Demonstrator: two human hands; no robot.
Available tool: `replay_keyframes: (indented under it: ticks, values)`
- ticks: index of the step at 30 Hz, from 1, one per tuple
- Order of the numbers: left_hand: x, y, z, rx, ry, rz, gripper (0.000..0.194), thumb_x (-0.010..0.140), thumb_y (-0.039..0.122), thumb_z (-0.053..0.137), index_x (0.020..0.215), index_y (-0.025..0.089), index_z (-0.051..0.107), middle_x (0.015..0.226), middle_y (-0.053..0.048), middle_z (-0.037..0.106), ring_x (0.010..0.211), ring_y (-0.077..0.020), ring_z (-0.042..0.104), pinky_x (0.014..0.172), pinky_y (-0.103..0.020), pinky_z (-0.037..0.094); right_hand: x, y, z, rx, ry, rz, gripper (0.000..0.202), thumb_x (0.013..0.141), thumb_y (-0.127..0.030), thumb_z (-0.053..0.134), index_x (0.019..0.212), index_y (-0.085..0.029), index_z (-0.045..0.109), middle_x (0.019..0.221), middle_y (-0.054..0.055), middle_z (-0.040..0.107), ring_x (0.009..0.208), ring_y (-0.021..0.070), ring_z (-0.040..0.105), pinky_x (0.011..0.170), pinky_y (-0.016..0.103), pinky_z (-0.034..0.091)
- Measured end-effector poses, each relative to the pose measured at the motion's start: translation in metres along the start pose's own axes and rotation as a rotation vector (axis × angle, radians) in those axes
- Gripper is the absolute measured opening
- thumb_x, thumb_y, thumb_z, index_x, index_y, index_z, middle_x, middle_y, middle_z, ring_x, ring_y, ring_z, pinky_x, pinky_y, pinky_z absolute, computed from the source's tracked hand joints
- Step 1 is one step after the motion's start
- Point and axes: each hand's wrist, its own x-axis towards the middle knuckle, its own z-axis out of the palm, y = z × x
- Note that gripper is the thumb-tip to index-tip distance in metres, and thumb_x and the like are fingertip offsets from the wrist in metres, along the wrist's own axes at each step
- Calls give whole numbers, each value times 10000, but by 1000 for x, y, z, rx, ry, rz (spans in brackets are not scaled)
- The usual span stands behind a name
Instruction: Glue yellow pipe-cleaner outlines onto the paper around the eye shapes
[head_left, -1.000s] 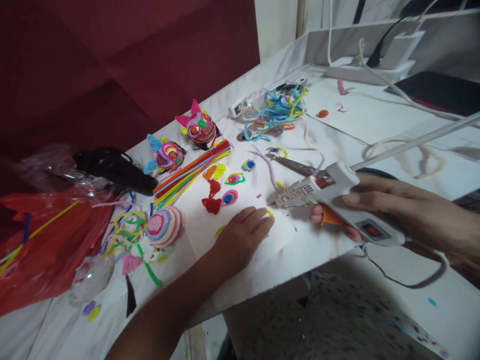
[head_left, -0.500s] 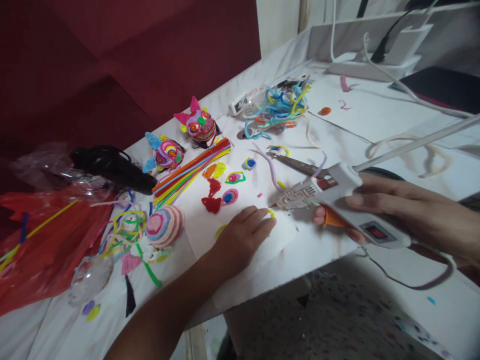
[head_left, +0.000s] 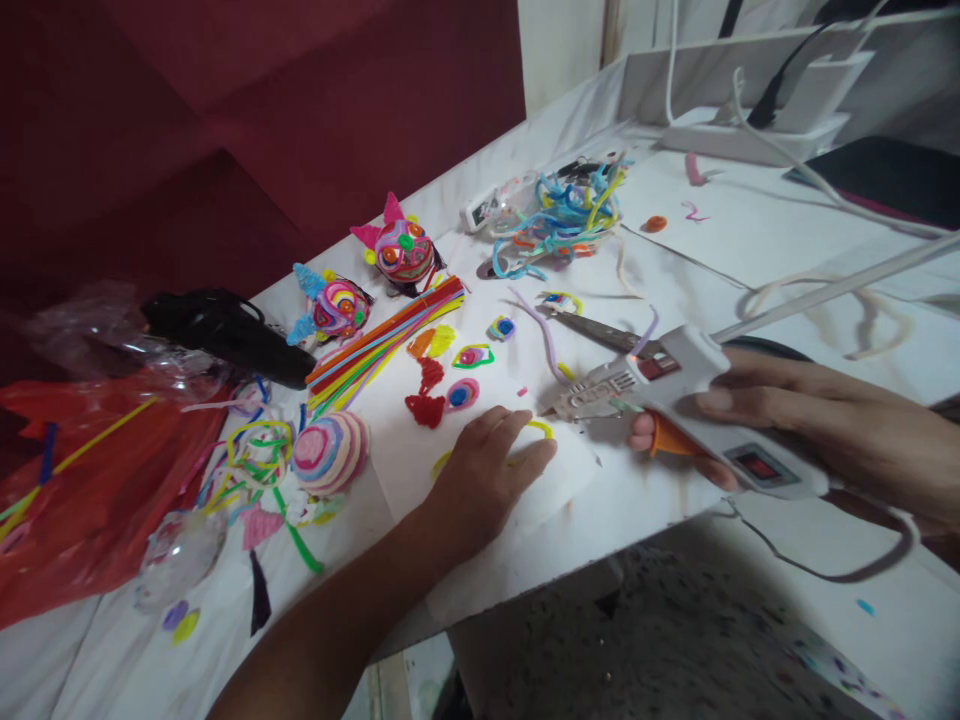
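My left hand (head_left: 491,470) rests on a white paper sheet (head_left: 405,460), thumb and fingers apart beside a small curved yellow piece (head_left: 541,429) that it touches. My right hand (head_left: 795,400) is wrapped round a white glue gun (head_left: 694,390) with an orange trigger. Its nozzle points left, close to the left fingertips and the yellow piece. Eye-like coiled pieces in pink and blue (head_left: 460,397) and green and pink (head_left: 473,356) lie beyond my left hand, next to a red fuzzy shape (head_left: 426,408).
Two decorated heads (head_left: 405,245) stand by the wall near bundled coloured stems (head_left: 390,335). A striped ball (head_left: 330,453) sits left. Scissors (head_left: 592,330) lie behind the nozzle; tangled blue stems (head_left: 562,215), a power strip (head_left: 750,135) and cables are farther back.
The fingers of my left hand have spread a little and uncover more of the yellow piece. My right hand holds the glue gun almost as before; the view has shifted slightly.
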Motion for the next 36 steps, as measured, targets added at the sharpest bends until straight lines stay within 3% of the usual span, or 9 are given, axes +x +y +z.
replay_keyframes:
  ticks: [4,9,16,23,29,36]
  values:
    - [-3,1,1,70,-23,-22,309,956,176,481,1244,195,591,1290,-162,546,1216,-280,513,967,-471,483,0,0,0,41,-9,19,744,350,-415,867,1050,-310,636,760,16,719,499,167,608,368,223,465]
    - [-3,4,0,101,-46,-21,331,960,161,453,1269,173,570,1252,-161,580,1176,-253,540,948,-420,499,3,1,0,41,-80,-21,635,401,-407,865,989,-286,656,789,28,727,526,169,618,390,224,483]
    - [-2,7,0,159,-5,-3,317,945,157,485,1250,148,569,1233,-176,590,1156,-251,561,951,-396,517,6,-1,5,17,-104,-26,554,425,-462,868,907,-282,662,641,-3,677,437,128,543,320,189,395]
    - [0,11,-1,169,6,12,313,948,134,456,1236,99,572,1221,-233,591,1155,-272,573,956,-407,517,6,-3,9,7,-153,-27,553,479,-442,845,968,-280,643,711,13,696,562,185,629,382,220,453]
    - [0,11,0,162,26,11,315,965,141,408,1227,91,576,1217,-248,582,1149,-285,577,941,-421,530,6,-9,16,-16,-223,-83,487,512,-430,818,921,-234,638,764,47,718,447,134,532,387,260,466]
    - [0,12,2,198,35,17,312,959,126,411,1229,83,563,1211,-256,589,1166,-289,571,928,-421,539,8,-10,18,-38,-119,-30,550,426,-451,837,904,-266,637,671,11,650,462,145,526,338,239,393]
